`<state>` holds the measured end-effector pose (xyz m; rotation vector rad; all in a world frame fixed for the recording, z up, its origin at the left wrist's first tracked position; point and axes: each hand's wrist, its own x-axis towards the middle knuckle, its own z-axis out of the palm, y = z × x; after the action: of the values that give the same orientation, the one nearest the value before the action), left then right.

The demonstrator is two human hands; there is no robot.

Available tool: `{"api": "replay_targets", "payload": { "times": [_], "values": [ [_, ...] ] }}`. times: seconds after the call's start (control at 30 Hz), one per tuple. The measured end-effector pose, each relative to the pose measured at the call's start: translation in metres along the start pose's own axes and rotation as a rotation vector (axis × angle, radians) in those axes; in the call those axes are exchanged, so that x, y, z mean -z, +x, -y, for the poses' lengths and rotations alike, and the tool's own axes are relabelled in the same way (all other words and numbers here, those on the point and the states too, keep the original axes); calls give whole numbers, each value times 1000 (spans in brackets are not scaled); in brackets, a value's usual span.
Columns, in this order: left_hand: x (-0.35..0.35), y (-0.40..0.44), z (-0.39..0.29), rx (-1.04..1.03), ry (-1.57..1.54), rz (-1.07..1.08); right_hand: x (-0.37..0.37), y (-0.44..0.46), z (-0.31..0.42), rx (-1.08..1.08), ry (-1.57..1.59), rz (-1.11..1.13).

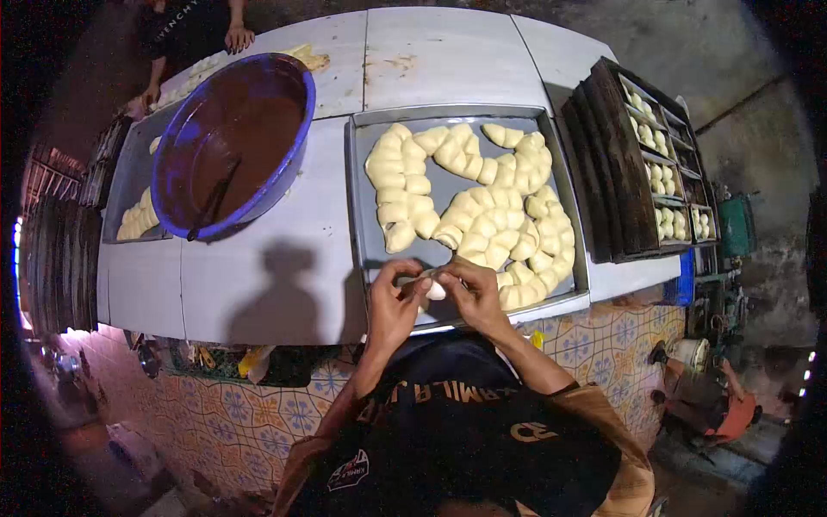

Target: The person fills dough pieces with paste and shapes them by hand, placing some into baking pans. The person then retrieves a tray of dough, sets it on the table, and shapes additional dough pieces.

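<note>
A small pale piece of dough (437,291) is pinched between my two hands above the near edge of a metal tray (353,185). My left hand (395,302) grips it from the left with bent fingers. From the other side, the thumb and fingers of my right hand (470,291) close on it. Just beyond my hands, many filled dough pieces (491,220) lie pressed together in curving rows on the tray. The end piece by my left hand shows a dark spot.
A blue basin (303,142) of brown filling with a dark-handled utensil (220,194) stands left. Another tray (129,185) with dough lies behind it. Stacked wooden trays (594,164) hold dough balls at right. Another person's hand (239,38) rests at the far table edge.
</note>
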<state>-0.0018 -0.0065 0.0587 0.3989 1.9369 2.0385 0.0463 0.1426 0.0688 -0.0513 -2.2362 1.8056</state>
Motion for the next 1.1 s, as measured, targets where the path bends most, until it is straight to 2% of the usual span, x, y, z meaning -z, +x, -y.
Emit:
{"api": "replay_targets", "payload": {
  "times": [0.03, 0.07, 0.1, 0.17, 0.2, 0.23, 0.3, 0.37, 0.4, 0.43, 0.47, 0.5, 0.57, 0.6, 0.63, 0.7, 0.73, 0.77, 0.83, 0.9, 0.93, 0.97, 1.03, 1.07, 1.1],
  "values": [
    [2, -4, 3, 8, -2, 9, -1, -6, 3, -222, 78, -27],
    [3, -7, 1, -16, 21, 90, 1, -9, 3, -253, 120, 1],
    [2, -7, -3, -45, 40, 164, 1, -11, -8, -85, -143, 27],
    [7, -14, -8, 45, 20, 196, 14, -15, -14, -544, 314, 292],
    [8, -17, -6, 15, -150, 268, 20, -12, -13, -661, 409, 494],
    [10, -19, -5, -16, -321, 337, 18, -15, -15, -668, 407, 499],
    [15, -19, -4, -13, -409, 318, 12, -20, -17, -360, 294, 469],
    [25, -18, 15, -225, -200, -19, 11, -12, -6, -372, 5, 338],
    [31, -17, 17, -123, -271, -163, 9, -10, -22, -268, -113, 340],
    [39, -14, 22, -119, -282, -248, 8, -11, -40, -167, -230, 344],
    [45, -15, 18, -56, -240, -327, 9, -11, -47, -174, -485, 443],
    [51, -13, 13, -2, -197, -406, 9, -10, -51, -44, -487, 465],
    [62, -15, 21, -54, -272, -485, 10, -11, -47, -224, -226, 394],
    [67, -16, 23, -84, -199, -505, 16, -2, -42, -173, -329, 331],
    [70, -15, 23, -87, -202, -510, 22, 9, -36, -270, -390, 282],
    [73, -13, 24, -67, -196, -501, 27, 37, -26, -83, -642, 291],
    [71, -11, 23, -23, -213, -489, 25, 46, -42, 106, -795, 255],
    [69, -8, 24, -26, -214, -478, 18, 55, -41, 118, -809, 257],
    [65, -4, 26, -16, -173, -388, 17, 57, -74, 162, -1035, 300],
    [64, -1, 20, -31, -145, -350, 11, 63, -73, -224, -548, 263],
    [65, -1, 20, -59, -78, -303, 16, 59, -50, -47, -728, 332],
    [67, -1, 19, -84, -10, -262, 17, 59, -31, -22, -605, 317],
    [63, -3, 15, -46, -71, -246, 12, 52, -5, -230, -213, 219],
    [58, 0, 13, 56, -239, -174, 13, 51, 1, -200, -71, 229],
    [52, 2, 12, 160, -407, -94, 13, 54, 6, -201, -67, 228]
  ]
}}
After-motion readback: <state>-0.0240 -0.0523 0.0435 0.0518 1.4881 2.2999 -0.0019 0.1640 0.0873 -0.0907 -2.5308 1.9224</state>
